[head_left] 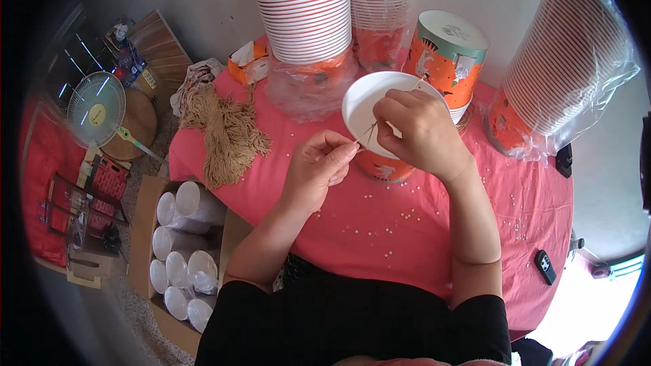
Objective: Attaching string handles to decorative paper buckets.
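Note:
A thin tan cord (367, 133) runs between my two hands, close above the table. My left hand (316, 167) pinches one part of it between thumb and fingertips. With bent fingers closed, my right hand (422, 130) grips the cord further along, and a loose end pokes up behind the knuckles. Just behind and under my hands stands an orange paper bucket (359, 98), its white inside facing up; my right hand covers part of its rim. A bundle of tan cords (234, 137) hangs over the table's left edge.
Tall stacks of paper buckets (302, 10) stand at the back, with a plastic-wrapped stack (553, 71) at right. An upside-down bucket (449, 54) sits between. Small white bits (386, 232) dot the pink cloth (407, 264). A cardboard box (144, 230) of wrapped cups is lower left.

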The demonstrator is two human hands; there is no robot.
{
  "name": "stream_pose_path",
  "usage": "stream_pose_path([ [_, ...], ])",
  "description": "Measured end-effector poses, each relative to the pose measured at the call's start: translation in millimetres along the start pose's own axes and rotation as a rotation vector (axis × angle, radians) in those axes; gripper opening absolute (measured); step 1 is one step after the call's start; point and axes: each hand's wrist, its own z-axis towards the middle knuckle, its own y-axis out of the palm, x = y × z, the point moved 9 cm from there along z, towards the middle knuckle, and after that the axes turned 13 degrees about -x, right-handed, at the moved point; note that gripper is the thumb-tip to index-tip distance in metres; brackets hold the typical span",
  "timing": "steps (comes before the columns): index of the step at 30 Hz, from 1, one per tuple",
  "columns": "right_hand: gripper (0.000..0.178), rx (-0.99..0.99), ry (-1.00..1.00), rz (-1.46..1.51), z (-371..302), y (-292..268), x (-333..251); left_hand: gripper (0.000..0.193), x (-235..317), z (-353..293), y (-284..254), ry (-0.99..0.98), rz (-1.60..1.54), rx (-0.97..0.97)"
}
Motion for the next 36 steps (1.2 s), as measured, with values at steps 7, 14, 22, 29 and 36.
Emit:
stream_pose_path([
  [7, 0.014, -0.018, 0.079, 0.109, -2.9, 4.7, 16.2, 0.008, -3.7, -5.7, 2.5, 0.034, 0.275, 0.012],
  [14, 0.016, 0.030, 0.029, 0.007, -2.6, -4.0, 11.0, 0.009, 7.4, -3.7, 5.1, 0.064, 0.340, 0.000],
  [22, 0.021, -0.041, -0.033, 0.037, -1.0, -7.9, -13.2, 0.008, 49.3, 20.2, 21.6, 0.224, 0.697, 0.020],
  [29, 0.018, -0.038, -0.025, 0.063, -0.8, -9.3, -18.6, 0.005, 48.9, 22.1, 15.7, 0.243, 0.751, 0.010],
  [36, 0.018, -0.028, -0.044, -0.138, -1.6, -14.2, -25.8, 0.007, 57.4, 15.5, 15.7, 0.346, 0.941, -0.001],
])
